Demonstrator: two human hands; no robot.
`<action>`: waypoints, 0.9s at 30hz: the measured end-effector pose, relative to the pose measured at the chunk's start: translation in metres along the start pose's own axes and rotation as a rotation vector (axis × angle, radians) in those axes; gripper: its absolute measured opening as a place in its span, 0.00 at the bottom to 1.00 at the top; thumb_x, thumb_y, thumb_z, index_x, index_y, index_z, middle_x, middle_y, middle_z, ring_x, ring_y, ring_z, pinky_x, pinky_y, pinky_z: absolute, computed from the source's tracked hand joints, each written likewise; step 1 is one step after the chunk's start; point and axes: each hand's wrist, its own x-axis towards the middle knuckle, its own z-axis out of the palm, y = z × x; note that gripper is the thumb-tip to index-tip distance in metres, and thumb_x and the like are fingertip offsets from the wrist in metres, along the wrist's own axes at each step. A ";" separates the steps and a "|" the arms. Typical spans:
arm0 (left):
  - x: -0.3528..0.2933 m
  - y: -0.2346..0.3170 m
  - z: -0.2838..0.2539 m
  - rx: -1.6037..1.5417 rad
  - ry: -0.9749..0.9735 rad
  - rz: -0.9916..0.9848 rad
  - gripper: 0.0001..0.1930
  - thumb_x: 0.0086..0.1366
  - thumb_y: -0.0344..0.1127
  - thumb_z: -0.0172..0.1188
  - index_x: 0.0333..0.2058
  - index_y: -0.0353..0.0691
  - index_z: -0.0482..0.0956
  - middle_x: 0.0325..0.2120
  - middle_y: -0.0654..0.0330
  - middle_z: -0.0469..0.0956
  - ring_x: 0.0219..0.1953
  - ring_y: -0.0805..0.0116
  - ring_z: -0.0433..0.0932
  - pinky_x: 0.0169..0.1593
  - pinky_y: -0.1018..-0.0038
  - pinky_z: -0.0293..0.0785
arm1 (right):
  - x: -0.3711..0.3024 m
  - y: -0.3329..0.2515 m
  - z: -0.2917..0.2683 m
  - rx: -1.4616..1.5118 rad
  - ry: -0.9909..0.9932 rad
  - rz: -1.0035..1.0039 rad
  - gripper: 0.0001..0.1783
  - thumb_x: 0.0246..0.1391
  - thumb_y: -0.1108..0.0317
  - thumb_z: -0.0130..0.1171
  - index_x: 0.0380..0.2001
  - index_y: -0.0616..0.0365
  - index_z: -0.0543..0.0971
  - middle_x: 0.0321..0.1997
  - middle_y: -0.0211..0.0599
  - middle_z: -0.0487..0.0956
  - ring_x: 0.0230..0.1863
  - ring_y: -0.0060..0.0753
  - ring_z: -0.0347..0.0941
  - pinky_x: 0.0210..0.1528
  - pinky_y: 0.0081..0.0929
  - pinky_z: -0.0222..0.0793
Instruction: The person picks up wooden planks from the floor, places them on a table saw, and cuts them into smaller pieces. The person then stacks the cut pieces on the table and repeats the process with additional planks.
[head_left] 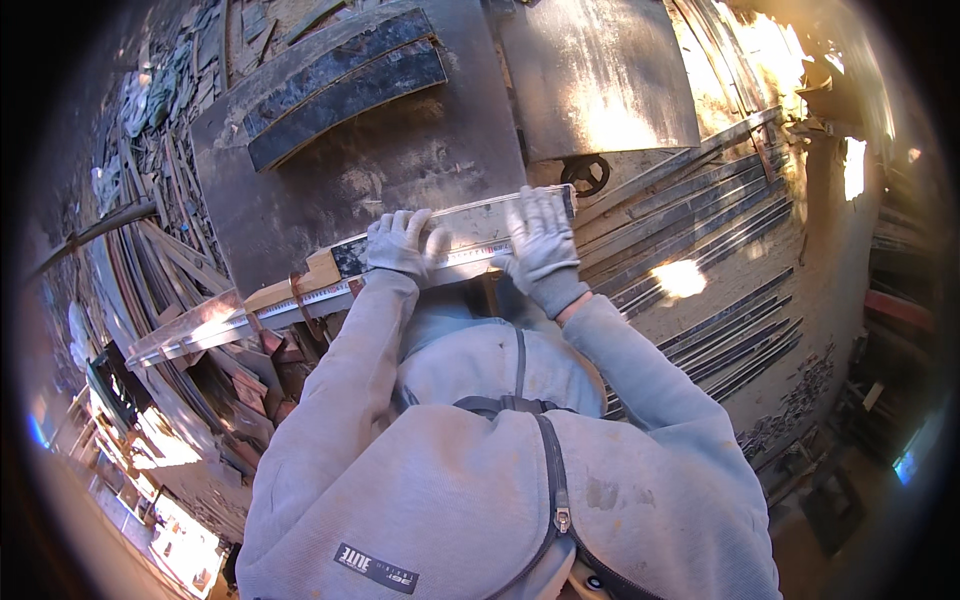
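My left hand [402,246], in a pale work glove, rests on a board [470,226] with a light face and a dark left end. Its fingers are stretched out and the thumb stands apart. Near the board's right end, my right hand [544,247], gloved too, lies flat with fingers extended. Along the near side of the board runs a long metal rail [230,325] with a measuring scale, reaching far to the left. A small wood block [322,268] touches the board's left end. The undersides of both hands are hidden.
Two dark, dusty strips [345,90] lie on a worn metal tabletop [300,210]. Another metal sheet [605,80] stands to its right, with a handwheel [585,175] below. Long dark strips [690,225] cover the floor at right. Scrap wood [180,190] piles up at left.
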 end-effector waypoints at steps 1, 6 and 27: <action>-0.001 0.001 0.001 0.006 0.029 0.015 0.23 0.69 0.56 0.63 0.57 0.52 0.81 0.49 0.57 0.81 0.55 0.52 0.76 0.64 0.54 0.66 | -0.005 -0.017 0.008 -0.127 -0.140 -0.117 0.40 0.68 0.51 0.56 0.75 0.62 0.65 0.83 0.61 0.57 0.83 0.58 0.53 0.84 0.56 0.45; -0.009 0.010 0.005 0.053 0.024 -0.027 0.22 0.73 0.58 0.57 0.56 0.52 0.82 0.50 0.55 0.81 0.57 0.51 0.75 0.63 0.53 0.66 | -0.008 -0.050 0.051 -0.221 -0.208 -0.163 0.30 0.72 0.63 0.43 0.73 0.65 0.68 0.79 0.58 0.65 0.80 0.60 0.61 0.83 0.58 0.49; -0.033 0.027 0.020 0.084 0.175 -0.111 0.20 0.74 0.58 0.57 0.47 0.49 0.84 0.47 0.55 0.82 0.55 0.52 0.77 0.62 0.56 0.68 | -0.003 -0.057 0.052 -0.380 -0.157 -0.234 0.25 0.70 0.63 0.50 0.64 0.63 0.78 0.71 0.58 0.76 0.73 0.62 0.70 0.70 0.51 0.69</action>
